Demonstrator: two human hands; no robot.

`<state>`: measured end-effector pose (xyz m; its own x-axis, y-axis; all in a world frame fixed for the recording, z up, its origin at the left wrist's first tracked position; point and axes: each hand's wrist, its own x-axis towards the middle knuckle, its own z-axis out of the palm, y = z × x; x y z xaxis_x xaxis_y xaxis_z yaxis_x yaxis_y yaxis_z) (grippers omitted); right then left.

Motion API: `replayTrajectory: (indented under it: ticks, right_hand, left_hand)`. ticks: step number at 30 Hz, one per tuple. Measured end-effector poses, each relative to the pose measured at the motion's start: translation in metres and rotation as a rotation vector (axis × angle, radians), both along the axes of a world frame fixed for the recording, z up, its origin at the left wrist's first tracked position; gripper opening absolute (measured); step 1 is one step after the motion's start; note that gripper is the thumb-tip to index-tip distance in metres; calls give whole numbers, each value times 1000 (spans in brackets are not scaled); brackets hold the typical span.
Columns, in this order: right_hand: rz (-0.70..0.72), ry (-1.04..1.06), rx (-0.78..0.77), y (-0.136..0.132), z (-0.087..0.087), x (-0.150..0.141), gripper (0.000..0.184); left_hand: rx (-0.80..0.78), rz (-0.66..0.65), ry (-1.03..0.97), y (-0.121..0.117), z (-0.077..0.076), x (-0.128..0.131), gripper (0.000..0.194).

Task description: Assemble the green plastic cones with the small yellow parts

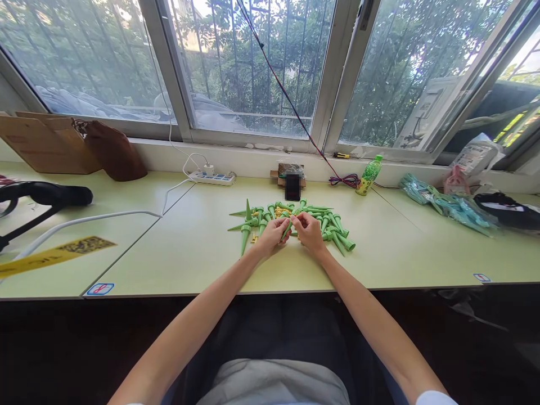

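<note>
My left hand [274, 235] and my right hand [309, 232] meet over the pale green table [202, 253], fingers curled together around one green cone-shaped spike [289, 226] held between them. Around and behind the hands lies a pile of several green plastic spikes [333, 228], with more spikes [247, 225] spread out to the left. Small yellow parts [282, 211] sit in the middle of the pile.
A black phone [292, 187] stands behind the pile. A white power strip [213, 178] and cable lie at back left, a green bottle [368, 175] at back right. Cardboard [44, 143] and a brown bag [113, 151] sit far left, teal packets [447, 203] far right.
</note>
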<state>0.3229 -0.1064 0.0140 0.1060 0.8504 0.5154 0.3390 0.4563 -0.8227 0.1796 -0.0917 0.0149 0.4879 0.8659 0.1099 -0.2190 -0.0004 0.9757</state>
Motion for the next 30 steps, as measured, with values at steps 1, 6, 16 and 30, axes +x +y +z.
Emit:
replayTrajectory:
  ticks: [1,6,16,30]
  right_hand:
    - [0,4,4,0,0,0,37]
    - [10,26,24,-1,1,0,42]
    - [-13,-8,52,0,1,1,43]
    - [-153,-123,38,0,3,2,39]
  left_hand:
    - [-3,4,5,-1,1,0,47]
    - [18,18,24,-2,1,1,47]
    - [108,40,89,-1,1,1,47]
    - [571,388,560,-1,4,1,25]
